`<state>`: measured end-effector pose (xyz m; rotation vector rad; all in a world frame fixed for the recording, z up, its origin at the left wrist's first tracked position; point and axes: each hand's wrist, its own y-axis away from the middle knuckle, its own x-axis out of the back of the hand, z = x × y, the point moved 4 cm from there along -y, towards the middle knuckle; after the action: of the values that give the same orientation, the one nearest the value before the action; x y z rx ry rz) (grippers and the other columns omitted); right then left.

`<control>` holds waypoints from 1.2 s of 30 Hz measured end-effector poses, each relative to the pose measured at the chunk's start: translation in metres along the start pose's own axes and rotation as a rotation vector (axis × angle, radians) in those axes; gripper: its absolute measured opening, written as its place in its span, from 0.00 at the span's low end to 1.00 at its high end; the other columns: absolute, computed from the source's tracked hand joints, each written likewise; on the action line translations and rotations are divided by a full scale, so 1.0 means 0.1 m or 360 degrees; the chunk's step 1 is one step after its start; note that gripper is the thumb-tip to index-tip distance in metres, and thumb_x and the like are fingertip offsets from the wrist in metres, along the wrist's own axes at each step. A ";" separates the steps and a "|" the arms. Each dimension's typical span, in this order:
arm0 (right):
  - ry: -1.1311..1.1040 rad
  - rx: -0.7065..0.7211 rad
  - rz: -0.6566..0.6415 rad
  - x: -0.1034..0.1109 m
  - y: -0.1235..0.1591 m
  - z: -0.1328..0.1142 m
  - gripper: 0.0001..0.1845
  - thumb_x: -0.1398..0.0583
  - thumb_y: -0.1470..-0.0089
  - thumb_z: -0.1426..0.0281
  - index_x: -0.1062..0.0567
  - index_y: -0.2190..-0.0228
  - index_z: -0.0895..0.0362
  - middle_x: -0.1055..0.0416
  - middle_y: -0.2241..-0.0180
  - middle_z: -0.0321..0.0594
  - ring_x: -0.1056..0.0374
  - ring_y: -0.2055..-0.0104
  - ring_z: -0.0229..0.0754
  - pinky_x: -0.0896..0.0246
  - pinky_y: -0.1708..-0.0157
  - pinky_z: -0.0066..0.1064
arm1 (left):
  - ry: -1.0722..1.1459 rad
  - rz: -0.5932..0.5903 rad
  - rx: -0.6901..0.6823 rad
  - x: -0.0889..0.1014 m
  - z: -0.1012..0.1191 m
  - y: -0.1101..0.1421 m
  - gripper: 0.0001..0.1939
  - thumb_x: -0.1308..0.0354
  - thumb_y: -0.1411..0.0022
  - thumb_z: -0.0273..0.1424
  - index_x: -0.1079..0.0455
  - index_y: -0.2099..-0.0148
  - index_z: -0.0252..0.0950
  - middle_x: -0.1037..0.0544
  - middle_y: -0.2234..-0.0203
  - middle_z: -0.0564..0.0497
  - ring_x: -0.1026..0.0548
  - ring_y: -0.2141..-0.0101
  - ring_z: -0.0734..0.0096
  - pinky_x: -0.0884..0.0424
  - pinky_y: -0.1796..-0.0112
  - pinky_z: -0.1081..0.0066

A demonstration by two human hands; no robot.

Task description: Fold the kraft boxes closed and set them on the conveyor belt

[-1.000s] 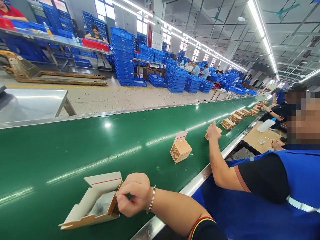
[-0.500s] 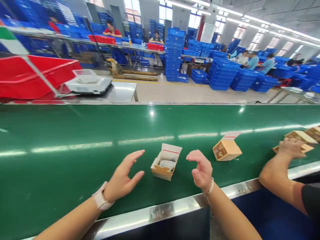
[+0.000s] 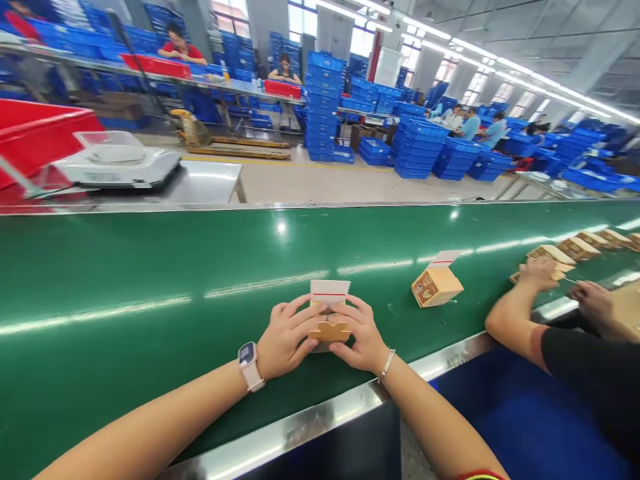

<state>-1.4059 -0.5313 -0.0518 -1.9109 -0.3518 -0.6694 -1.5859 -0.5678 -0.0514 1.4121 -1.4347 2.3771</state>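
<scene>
Belt: a long green conveyor belt (image 3: 150,333) is seen glossy and smooth, ceiling lights flaring across it!
Rail: a straight stainless-steel edge rail (image 3: 295,427) is shown polished and bright.
Carton: a small tan-and-white cardboard carton (image 3: 330,331) is seen matt, paper-smooth.
Crates: stacked blue ribbed plastic crates (image 3: 415,150) are picked out, moulded, faintly shiny.
Tub: a red plastic tub (image 3: 30,133) is caught smooth.

Two hands, one carton: a left hand (image 3: 285,337), a right hand (image 3: 361,335), one held carton (image 3: 329,320).

One smartwatch (image 3: 249,363), one bracelet (image 3: 387,363), one conveyor belt (image 3: 125,267), at least seven more cartons (image 3: 577,248), two co-worker's hands (image 3: 539,273), one digital scale (image 3: 117,160), one pallet jack (image 3: 235,147).
</scene>
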 end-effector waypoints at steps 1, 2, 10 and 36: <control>-0.0057 -0.0033 0.0013 -0.01 -0.03 -0.03 0.17 0.43 0.44 0.56 0.24 0.58 0.53 0.25 0.55 0.45 0.37 0.44 0.50 0.43 0.44 0.49 | 0.0001 -0.0018 -0.0009 0.01 0.02 -0.04 0.18 0.56 0.31 0.38 0.28 0.50 0.42 0.23 0.53 0.45 0.32 0.48 0.51 0.38 0.58 0.58; -0.0131 -0.0099 0.0034 -0.02 -0.05 -0.06 0.15 0.44 0.43 0.58 0.23 0.63 0.53 0.24 0.59 0.44 0.33 0.48 0.48 0.42 0.44 0.47 | 0.0017 -0.0039 -0.0013 0.02 0.04 -0.08 0.17 0.56 0.31 0.38 0.26 0.55 0.43 0.21 0.57 0.47 0.29 0.52 0.53 0.38 0.60 0.59; -0.0886 -0.1380 0.0746 -0.26 -0.01 -0.10 0.14 0.36 0.62 0.65 0.33 0.71 0.53 0.31 0.63 0.38 0.32 0.59 0.40 0.35 0.54 0.35 | 0.0613 0.0435 0.0811 -0.10 -0.03 -0.07 0.17 0.42 0.45 0.43 0.38 0.58 0.38 0.30 0.60 0.43 0.26 0.60 0.55 0.29 0.62 0.59; -0.1038 -0.1764 0.0691 0.39 0.08 0.25 0.24 0.36 0.61 0.61 0.32 0.61 0.56 0.29 0.58 0.44 0.32 0.54 0.45 0.37 0.50 0.40 | 0.1698 0.0013 0.1693 -0.46 0.02 -0.46 0.43 0.41 0.51 0.54 0.44 0.39 0.37 0.35 0.40 0.38 0.40 0.39 0.46 0.40 0.42 0.50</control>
<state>-1.3634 -0.5138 -0.0424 -3.1233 0.1023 0.1619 -1.5373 -0.5248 -0.0519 -0.1069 0.1170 3.1155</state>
